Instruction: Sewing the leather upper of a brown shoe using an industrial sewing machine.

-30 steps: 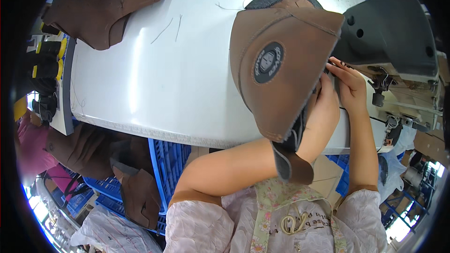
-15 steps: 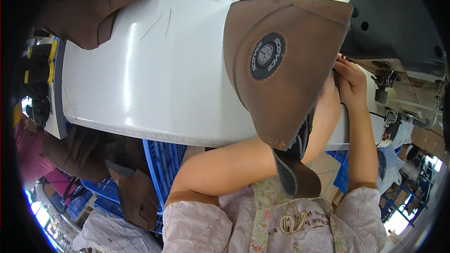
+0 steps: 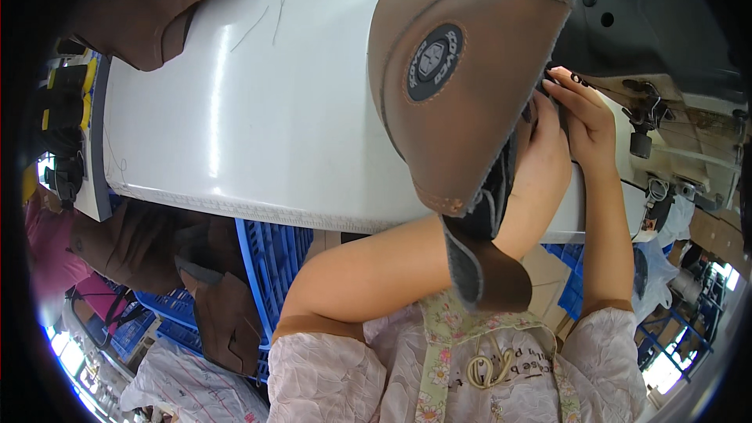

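here, a white table (image 3: 258,102) spans the view, blue crates (image 3: 270,254) and brown pieces (image 3: 227,317) below it; a brown upper (image 3: 462,102) lies at its right edge, hiding most of the left hand (image 3: 540,164), grip unclear; the right hand (image 3: 587,121), fingers curled, pinches the upper's edge beside the sewing machine (image 3: 666,39), cut off at the rim.
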A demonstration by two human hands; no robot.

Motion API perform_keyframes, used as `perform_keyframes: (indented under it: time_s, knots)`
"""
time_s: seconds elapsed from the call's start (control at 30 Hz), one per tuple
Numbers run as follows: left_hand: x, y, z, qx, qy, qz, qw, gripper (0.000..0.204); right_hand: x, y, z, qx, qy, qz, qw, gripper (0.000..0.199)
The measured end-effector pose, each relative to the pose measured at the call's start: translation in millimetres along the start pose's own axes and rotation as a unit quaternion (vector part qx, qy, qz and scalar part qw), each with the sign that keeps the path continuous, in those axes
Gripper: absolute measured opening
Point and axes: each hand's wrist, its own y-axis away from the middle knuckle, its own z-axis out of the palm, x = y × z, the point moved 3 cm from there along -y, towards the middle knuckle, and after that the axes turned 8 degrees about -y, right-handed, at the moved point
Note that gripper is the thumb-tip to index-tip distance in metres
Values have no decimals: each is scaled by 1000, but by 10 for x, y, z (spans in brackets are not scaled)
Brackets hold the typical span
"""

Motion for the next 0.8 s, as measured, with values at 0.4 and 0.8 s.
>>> perform_keyframes:
  time_s: [0.4,0.8]
  knots:
    - [-14,18,-44,-2,-16,-13,1000,32,33,1,2,5,-18,-19,1000,41]
    - [-43,4,-23,-13,-8,7,1000,34,45,5,1,-19,-73,-17,997,44]
